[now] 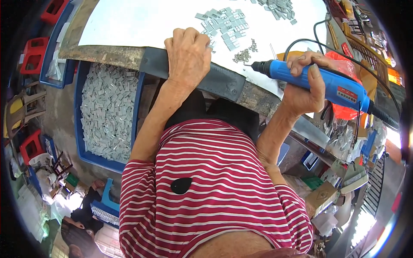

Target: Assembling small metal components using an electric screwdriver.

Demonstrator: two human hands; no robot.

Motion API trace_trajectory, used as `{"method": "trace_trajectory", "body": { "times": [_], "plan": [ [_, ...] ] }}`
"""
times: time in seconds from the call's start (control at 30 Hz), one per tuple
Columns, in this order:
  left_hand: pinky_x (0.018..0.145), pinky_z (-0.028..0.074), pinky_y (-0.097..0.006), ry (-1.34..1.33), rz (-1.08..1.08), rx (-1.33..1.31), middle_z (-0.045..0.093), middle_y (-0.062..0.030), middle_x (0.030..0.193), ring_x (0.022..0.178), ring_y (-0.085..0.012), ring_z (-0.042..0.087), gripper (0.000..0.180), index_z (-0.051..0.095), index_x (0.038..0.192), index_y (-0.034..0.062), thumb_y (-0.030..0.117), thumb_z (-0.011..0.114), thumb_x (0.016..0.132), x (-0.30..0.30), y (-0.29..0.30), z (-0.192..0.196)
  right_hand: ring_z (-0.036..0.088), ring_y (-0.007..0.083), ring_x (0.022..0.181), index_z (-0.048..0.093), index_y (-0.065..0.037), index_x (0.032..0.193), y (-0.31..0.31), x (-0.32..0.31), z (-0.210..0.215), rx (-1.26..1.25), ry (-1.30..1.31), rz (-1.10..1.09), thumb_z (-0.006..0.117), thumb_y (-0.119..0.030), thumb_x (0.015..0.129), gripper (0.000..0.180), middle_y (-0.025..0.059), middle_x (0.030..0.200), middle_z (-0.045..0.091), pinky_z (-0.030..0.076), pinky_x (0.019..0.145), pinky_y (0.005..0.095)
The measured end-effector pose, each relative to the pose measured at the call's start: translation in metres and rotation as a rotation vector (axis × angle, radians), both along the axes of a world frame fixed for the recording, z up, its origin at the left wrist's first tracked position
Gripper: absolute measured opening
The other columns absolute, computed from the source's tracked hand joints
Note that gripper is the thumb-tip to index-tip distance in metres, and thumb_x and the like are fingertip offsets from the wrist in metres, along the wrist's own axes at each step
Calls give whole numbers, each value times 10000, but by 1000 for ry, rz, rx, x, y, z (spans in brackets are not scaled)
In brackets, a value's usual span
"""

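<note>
One blue screwdriver (318, 79) (right-held), two hands, countless plates (226, 23)

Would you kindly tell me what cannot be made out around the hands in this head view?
- Whatever lies under the left hand: the palm and fingers cover it.
- Tip of the blue electric screwdriver in the right hand: too small to read.
- Small screws: too tiny to count.
- Tray of grey parts: upper end hidden under the table edge.

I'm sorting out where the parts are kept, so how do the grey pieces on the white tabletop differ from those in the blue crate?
The grey pieces on the tabletop are few, lying flat in loose patches; the pieces in the blue crate are many, heaped and filling it. The tabletop ones lie beyond the left hand, the crate ones below the table edge. Both look like small grey rectangular parts.
</note>
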State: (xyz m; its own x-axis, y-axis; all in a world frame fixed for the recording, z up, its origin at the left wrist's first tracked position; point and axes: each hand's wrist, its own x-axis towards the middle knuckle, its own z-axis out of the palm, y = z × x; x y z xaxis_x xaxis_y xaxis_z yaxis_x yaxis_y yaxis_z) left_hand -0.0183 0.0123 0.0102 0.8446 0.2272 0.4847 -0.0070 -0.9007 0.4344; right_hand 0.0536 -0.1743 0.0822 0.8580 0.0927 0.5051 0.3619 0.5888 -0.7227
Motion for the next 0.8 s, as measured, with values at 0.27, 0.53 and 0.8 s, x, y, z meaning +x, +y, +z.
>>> {"method": "trace_trajectory", "body": {
  "times": [0.27,0.53,0.8],
  "plan": [
    [740,313,-369,4,-28,-4,522,-28,850,864,-217,446,98,621,778,84,151,612,707,1,-4,-2,538,217,530,518,63,923,-4,1,0,8,6,0,545,14,688,242,212,744,558,462,547,365],
    [755,306,-368,-6,-90,-15,494,-44,847,867,-210,424,105,621,782,72,136,609,700,5,-8,-1,539,209,524,521,55,908,-6,2,2,-14,-17,-68,555,-1,687,231,200,725,560,463,534,340],
    [771,307,-377,-21,-77,-1,495,-56,882,892,-221,419,110,620,763,62,110,619,664,5,-9,-1,542,184,507,518,39,879,10,-1,2,-78,-7,-124,577,13,682,207,147,649,557,461,524,302]
  ]
}}
